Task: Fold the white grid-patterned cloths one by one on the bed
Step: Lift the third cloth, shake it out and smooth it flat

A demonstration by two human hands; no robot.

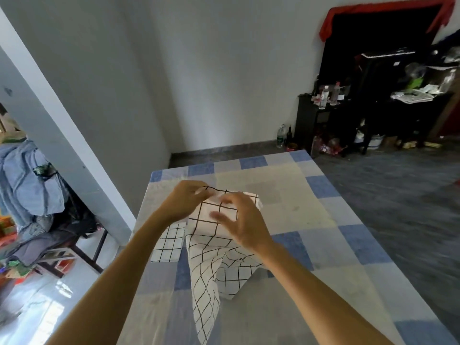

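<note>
- The bed (323,220), under a blue-and-cream patchwork sheet, stands in a plain white-walled room, with a cluttered dark shelf (373,108) far off to the right.
- Your left hand (185,200) pinches the top edge of the held cloth (206,270), which hangs unfolded above the bed.
- Your right hand (245,220) is at the same edge with fingers spread and curved; blur hides whether it grips.
- A folded cloth (166,242) lies flat just to the left, so that one looks done.
- A loose cloth (231,277) on the sheet is probably waiting its turn.
</note>
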